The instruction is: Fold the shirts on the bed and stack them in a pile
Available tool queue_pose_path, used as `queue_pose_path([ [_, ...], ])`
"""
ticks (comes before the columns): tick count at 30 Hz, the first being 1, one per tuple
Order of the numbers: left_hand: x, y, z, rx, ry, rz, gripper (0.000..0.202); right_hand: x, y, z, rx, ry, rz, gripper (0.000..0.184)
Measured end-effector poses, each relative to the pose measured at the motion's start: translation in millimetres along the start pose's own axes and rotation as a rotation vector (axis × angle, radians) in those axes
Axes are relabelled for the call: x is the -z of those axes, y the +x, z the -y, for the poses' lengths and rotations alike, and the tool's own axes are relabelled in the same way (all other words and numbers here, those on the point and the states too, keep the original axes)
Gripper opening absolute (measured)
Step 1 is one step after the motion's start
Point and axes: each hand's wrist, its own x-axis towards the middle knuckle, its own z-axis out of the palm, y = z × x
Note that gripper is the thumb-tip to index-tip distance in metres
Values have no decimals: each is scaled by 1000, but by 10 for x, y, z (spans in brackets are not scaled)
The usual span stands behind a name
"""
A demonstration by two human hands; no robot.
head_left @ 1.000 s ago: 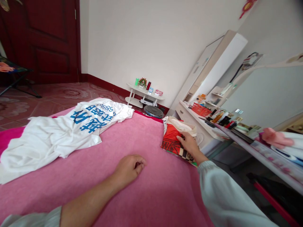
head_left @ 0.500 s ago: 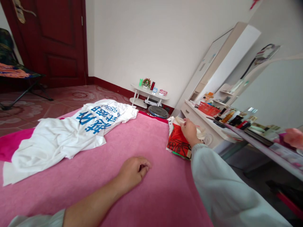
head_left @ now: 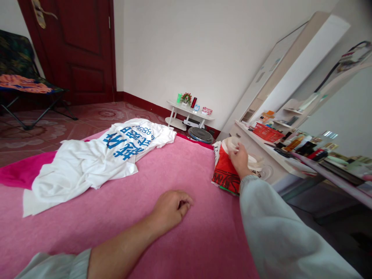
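Observation:
My left hand [head_left: 173, 209] rests on the pink bed cover [head_left: 180, 162], its fingers curled loosely toward the thumb with nothing visible in them. Over at the right edge of the bed, my right hand [head_left: 240, 158] pinches a cream cloth [head_left: 231, 143] on top of a small pile of folded clothes. In that pile a red garment [head_left: 225, 166] with dark print shows, with a green edge below it. Further left, a white T-shirt [head_left: 87, 162] with blue lettering lies spread and rumpled, apart from both hands.
A white dressing table [head_left: 279, 159] with a red basket [head_left: 267, 132] and several bottles stands along the right. Beyond the bed are a low white table [head_left: 188, 109] and a round dark lid-like object [head_left: 200, 135]. A folding chair [head_left: 26, 85] holds an orange cloth.
The view has turned slightly, so the scene sits further right. My right hand has raised the cream cloth a little on the pile. My left hand keeps its pose.

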Motion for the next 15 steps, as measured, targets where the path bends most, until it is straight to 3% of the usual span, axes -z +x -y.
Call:
queue_pose_path([
  [2, -4, -1, 6, -5, -3, -3, 25, -1, -98, -15, 26, -79, 102, 57],
  [5, -14, 3, 27, -14, -10, 2, 25, -2, -229, -46, 81, -195, 406, 58],
  [7, -19, 7, 42, -22, -17, 5, 25, 31, -273, -55, 102, -163, 490, 60],
  [9, -21, 9, 53, -24, -25, 5, 25, 109, -305, -69, 131, -66, 407, 60],
  [11, -18, 10, 57, -23, -30, 3, 25, 219, -370, -132, 129, 31, 194, 58],
  [13, -12, 11, 54, -26, -29, 4, 25, 327, -498, -287, 37, 66, -72, 58],
  [15, -6, 13, 49, -32, -21, 6, 25, 412, -675, -527, -89, 59, -195, 62],
])
